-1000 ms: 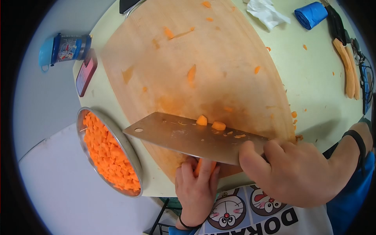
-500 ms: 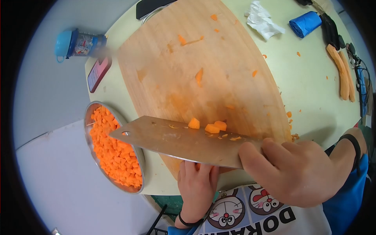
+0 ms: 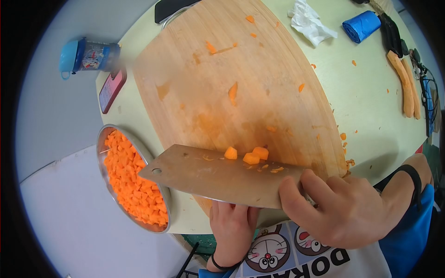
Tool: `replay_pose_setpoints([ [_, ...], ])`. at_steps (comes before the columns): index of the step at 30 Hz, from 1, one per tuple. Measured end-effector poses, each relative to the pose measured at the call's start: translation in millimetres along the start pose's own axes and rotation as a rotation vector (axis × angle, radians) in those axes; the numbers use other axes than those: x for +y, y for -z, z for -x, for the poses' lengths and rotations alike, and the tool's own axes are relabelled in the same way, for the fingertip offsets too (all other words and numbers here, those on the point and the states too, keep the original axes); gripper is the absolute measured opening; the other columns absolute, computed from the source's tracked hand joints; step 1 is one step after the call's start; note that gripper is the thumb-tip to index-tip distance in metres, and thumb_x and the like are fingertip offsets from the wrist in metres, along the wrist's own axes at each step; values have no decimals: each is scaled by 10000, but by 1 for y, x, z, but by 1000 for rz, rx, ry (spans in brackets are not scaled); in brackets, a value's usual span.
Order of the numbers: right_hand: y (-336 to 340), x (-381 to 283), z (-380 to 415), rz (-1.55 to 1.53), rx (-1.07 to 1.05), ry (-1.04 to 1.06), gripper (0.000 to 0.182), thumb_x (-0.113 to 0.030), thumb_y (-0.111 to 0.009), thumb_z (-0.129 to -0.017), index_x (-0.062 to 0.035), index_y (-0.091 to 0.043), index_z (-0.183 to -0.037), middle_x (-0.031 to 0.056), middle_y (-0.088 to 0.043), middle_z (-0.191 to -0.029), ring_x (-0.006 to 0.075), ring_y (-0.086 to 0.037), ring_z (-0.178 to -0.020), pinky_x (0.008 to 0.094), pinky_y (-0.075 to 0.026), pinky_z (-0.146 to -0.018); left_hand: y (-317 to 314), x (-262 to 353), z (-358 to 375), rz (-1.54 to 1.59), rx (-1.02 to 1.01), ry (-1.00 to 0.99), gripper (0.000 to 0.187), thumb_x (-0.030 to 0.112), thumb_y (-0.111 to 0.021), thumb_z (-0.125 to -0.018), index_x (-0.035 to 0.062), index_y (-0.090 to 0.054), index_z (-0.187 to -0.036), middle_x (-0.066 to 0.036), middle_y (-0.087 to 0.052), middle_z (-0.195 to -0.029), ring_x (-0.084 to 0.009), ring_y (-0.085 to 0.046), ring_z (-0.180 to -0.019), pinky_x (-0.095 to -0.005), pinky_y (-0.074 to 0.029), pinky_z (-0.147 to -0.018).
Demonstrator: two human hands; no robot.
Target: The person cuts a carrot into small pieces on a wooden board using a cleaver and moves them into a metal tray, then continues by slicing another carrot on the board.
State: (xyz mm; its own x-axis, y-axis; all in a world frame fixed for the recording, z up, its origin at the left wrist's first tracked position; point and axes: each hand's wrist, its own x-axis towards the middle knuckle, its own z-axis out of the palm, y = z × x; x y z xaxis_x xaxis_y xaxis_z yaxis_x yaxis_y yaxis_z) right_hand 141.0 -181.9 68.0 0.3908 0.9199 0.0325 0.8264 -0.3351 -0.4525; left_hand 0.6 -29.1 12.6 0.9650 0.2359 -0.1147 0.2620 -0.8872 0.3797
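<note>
My right hand (image 3: 340, 211) is closed round the handle end of a wide cleaver (image 3: 213, 178). The blade lies nearly flat across the near edge of the wooden cutting board (image 3: 194, 83). A carrot chunk (image 3: 251, 158) and two others lie along the blade's far edge, with small orange scraps on the metal. My left hand (image 3: 234, 227) is under the blade's near edge with its fingers bent. Its fingertips are hidden by the cleaver; orange carrot showed between them a moment ago.
A steel bowl of diced carrot (image 3: 134, 180) stands to the left. Behind it are a phone (image 3: 112, 90) and a blue-lidded bottle (image 3: 92, 55). Crumpled tissue (image 3: 309, 23), a blue roll (image 3: 361, 27) and peeled carrots (image 3: 402, 83) lie to the right. Carrot scraps dot the board.
The cleaver has shifted slightly towards me and right with my right hand, tilting a little. Carrot that showed at my left fingers is now covered by the blade. The view has shifted slightly.
</note>
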Motion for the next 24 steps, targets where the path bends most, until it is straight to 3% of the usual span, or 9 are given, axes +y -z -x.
replay_pose_setpoints([
  [7,-3,-2,-2,-13,24,-15,364,-107,-612,-625,32,-543,-954,103,-536,-718,104,-495,-436,247,-351,-322,0,-3,4,15,-40,11,358,138,-712,-697,92,-624,-1041,-124,-543,-1023,-318,-550,-898,-396,-447,-700],
  [15,-3,-4,0,29,-21,-54,361,-113,-615,-611,5,-555,-946,63,-456,-599,110,-459,-419,251,-340,-315,0,-2,3,17,-33,5,364,116,-711,-676,96,-628,-1030,-108,-554,-996,-313,-549,-885,-396,-440,-693],
  [24,0,-2,-5,35,-40,-28,332,-114,-618,-637,0,-558,-943,88,-473,-572,132,-483,-411,265,-339,-313,1,-3,6,43,-93,48,362,116,-716,-658,91,-637,-1011,-108,-562,-1035,-333,-541,-921,-417,-435,-736],
])
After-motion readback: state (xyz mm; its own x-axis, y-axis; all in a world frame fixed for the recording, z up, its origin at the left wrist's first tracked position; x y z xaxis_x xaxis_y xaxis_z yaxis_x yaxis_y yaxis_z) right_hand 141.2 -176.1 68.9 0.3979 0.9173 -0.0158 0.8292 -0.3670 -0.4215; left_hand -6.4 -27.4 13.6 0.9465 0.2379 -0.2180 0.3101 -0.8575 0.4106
